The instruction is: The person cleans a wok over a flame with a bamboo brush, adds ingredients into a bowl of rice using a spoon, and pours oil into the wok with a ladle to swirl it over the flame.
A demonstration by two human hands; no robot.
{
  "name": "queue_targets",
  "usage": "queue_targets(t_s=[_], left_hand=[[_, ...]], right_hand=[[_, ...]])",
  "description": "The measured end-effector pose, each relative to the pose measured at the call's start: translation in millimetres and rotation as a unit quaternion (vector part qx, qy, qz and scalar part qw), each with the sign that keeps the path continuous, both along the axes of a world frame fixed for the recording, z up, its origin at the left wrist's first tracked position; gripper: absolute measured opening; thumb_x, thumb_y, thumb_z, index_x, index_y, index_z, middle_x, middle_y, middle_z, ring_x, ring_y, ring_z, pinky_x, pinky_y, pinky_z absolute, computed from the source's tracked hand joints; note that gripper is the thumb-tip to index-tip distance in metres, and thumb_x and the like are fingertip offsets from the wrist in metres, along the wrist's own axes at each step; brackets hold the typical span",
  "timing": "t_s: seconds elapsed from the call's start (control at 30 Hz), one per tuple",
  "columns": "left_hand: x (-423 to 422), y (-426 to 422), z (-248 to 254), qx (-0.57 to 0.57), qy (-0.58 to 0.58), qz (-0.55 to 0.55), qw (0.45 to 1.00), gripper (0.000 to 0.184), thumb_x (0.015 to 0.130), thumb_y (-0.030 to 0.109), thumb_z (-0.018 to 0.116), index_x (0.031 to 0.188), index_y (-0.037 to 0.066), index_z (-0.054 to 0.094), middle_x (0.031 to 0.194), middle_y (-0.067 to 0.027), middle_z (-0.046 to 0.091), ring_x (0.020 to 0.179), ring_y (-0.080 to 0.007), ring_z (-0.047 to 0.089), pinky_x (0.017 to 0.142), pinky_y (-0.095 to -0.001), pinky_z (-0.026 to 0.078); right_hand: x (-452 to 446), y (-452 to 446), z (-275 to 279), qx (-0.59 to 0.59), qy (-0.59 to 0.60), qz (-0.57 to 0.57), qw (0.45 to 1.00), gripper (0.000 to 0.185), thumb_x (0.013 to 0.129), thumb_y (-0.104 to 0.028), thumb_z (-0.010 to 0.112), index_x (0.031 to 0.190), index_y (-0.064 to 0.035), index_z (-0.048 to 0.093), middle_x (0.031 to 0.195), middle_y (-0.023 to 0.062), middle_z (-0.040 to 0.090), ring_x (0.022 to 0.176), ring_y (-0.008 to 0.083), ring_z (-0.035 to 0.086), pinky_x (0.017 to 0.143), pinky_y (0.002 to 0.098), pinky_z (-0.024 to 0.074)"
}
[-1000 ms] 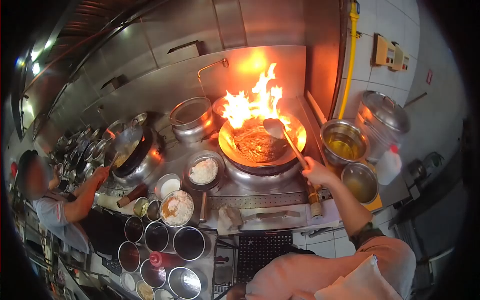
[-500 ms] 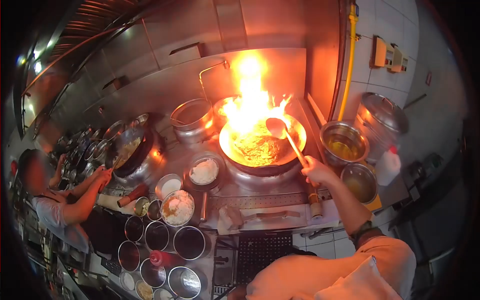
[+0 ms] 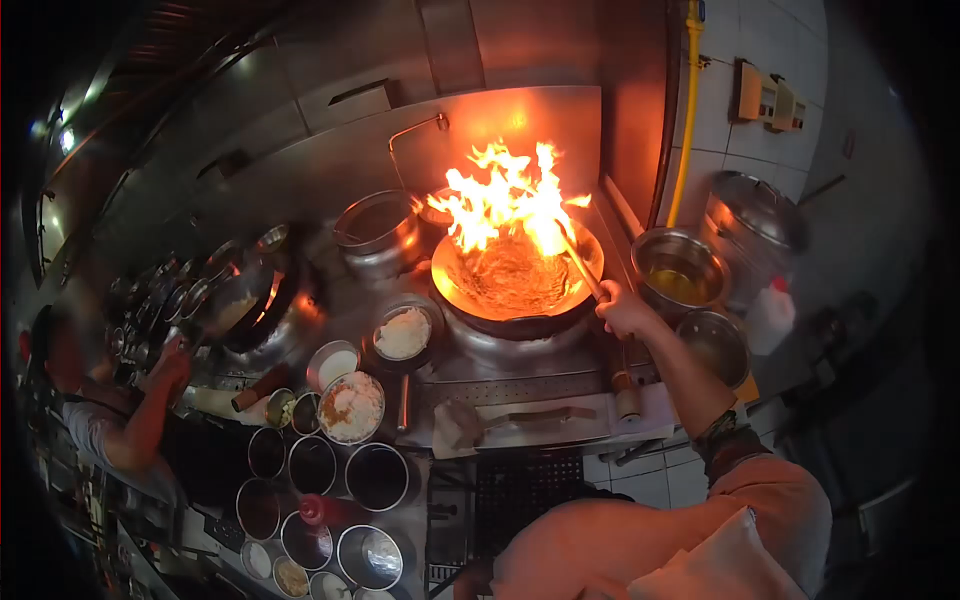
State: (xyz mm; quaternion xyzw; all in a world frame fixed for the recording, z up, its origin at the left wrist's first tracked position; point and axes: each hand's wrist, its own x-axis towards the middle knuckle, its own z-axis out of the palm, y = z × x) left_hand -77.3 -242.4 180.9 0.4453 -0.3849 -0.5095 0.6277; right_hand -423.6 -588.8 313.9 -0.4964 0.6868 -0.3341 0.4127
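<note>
My right hand (image 3: 627,310) is closed around the handle of a ladle (image 3: 584,264). The ladle slants down into a large wok (image 3: 450,285), and bright flames hide its bowl. Brownish food or sauce (image 3: 515,275) lies in the wok, with tall fire (image 3: 512,200) rising over its far half. I cannot see my left hand.
Metal pots (image 3: 683,270) and a white bottle with a red cap (image 3: 772,318) stand at right. Left of the wok are a strainer of white food (image 3: 403,334) and a bowl of powders (image 3: 352,407). A co-worker (image 3: 130,430) works at another wok on the left.
The ladle's bowl, visible above the food before, has gone into the flames. The fire is less glaring and broader. At left, the co-worker's hands and wok have shifted.
</note>
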Motion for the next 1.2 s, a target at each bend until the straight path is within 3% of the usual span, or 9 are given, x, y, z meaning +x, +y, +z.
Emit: queue_targets(t_s=[0.23,0.33,0.4,0.5,0.57,0.67,0.87,1.1,1.2], left_hand=[[18,4,-19,0.029,-0.059,-0.042,0.997,0.021,0.086,0.019,0.061,0.091,-0.001,0.058,0.088,-0.0126,0.061,0.078,-0.0199,0.059,0.070,-0.0369,0.047],[24,7,-24,0.032,-0.082,-0.059,0.994,0.021,0.085,0.019,0.061,0.092,-0.001,0.058,0.089,-0.0132,0.061,0.079,-0.0204,0.059,0.072,-0.0373,0.046],[28,9,-29,0.037,-0.097,-0.068,0.992,0.022,0.085,0.019,0.061,0.092,-0.001,0.058,0.089,-0.0136,0.061,0.080,-0.0207,0.059,0.073,-0.0376,0.046],[31,8,-28,0.035,-0.121,-0.083,0.989,0.022,0.085,0.019,0.062,0.093,-0.001,0.058,0.090,-0.0143,0.061,0.081,-0.0212,0.059,0.074,-0.0380,0.046],[34,11,-33,0.039,-0.136,-0.092,0.986,0.023,0.085,0.019,0.062,0.094,-0.001,0.058,0.091,-0.0147,0.061,0.082,-0.0215,0.060,0.075,-0.0383,0.046],[39,16,-40,0.043,-0.155,-0.104,0.982,0.023,0.084,0.019,0.062,0.094,-0.001,0.058,0.092,-0.0153,0.062,0.084,-0.0220,0.060,0.076,-0.0387,0.046],[53,25,-56,0.051,-0.193,-0.136,0.970,0.025,0.084,0.020,0.062,0.096,-0.001,0.058,0.094,-0.0166,0.062,0.086,-0.0230,0.060,0.079,-0.0395,0.046],[66,20,-70,0.030,-0.230,-0.183,0.955,0.027,0.083,0.020,0.063,0.098,-0.001,0.058,0.096,-0.0178,0.062,0.089,-0.0239,0.061,0.082,-0.0402,0.046],[67,18,-68,0.038,-0.216,-0.182,0.959,0.028,0.081,0.021,0.064,0.098,-0.001,0.059,0.097,-0.0176,0.062,0.089,-0.0239,0.061,0.081,-0.0401,0.046]], right_hand=[[27,25,8,0.045,-0.282,-0.012,0.958,0.016,0.081,-0.004,0.054,0.095,-0.0055,0.047,0.069,0.0034,0.051,0.051,0.0108,0.051,0.037,0.0260,0.0376],[28,3,-12,0.084,-0.535,-0.020,0.840,0.016,0.081,-0.002,0.052,0.096,-0.0037,0.045,0.074,0.0052,0.050,0.052,0.0112,0.051,0.039,0.0246,0.0351],[30,-21,-33,0.088,-0.753,0.002,0.652,0.018,0.081,-0.002,0.051,0.097,-0.0006,0.042,0.078,0.0076,0.050,0.053,0.0111,0.052,0.041,0.0232,0.0337],[40,-49,-40,0.070,-0.770,0.004,0.635,0.009,0.083,-0.005,0.050,0.090,-0.0009,0.046,0.077,0.0030,0.050,0.058,0.0091,0.053,0.043,0.0209,0.0341],[44,-56,-31,0.072,-0.754,-0.030,0.652,0.012,0.082,-0.002,0.048,0.093,0.0004,0.043,0.075,0.0078,0.050,0.053,0.0118,0.052,0.042,0.0232,0.0340],[37,-58,-20,0.021,-0.417,-0.057,0.907,0.007,0.086,-0.007,0.046,0.083,-0.0021,0.050,0.061,0.0034,0.049,0.052,0.0136,0.053,0.038,0.0251,0.0376],[-7,3,17,0.031,-0.065,-0.017,0.997,0.016,0.086,-0.006,0.048,0.103,-0.0054,0.048,0.071,0.0054,0.054,0.049,0.0116,0.053,0.035,0.0269,0.0394],[-10,20,-10,0.063,-0.496,-0.049,0.865,0.018,0.084,-0.004,0.052,0.102,-0.0027,0.049,0.072,0.0063,0.055,0.049,0.0098,0.052,0.034,0.0244,0.0389],[-3,-7,-45,0.049,-0.513,-0.054,0.855,0.022,0.084,-0.005,0.053,0.106,-0.0030,0.049,0.074,0.0066,0.056,0.049,0.0098,0.052,0.036,0.0260,0.0400]])
